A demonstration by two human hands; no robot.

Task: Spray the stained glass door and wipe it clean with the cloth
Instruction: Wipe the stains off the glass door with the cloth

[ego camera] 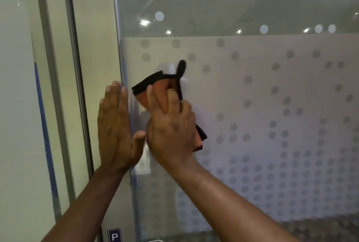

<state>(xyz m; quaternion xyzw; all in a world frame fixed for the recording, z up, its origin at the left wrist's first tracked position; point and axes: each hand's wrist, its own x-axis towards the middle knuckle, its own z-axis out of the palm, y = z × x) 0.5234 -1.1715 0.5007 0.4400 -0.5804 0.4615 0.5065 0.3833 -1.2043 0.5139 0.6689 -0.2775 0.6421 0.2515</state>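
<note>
Two bare forearms, uncovered from elbow to wrist. The left hand (116, 125) and right hand (171, 131) wear no gloves, rings or watch.

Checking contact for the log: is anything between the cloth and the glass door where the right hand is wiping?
Nothing visible. The right hand presses the cloth against the glass door; the left hand lies flat beside it.
</note>
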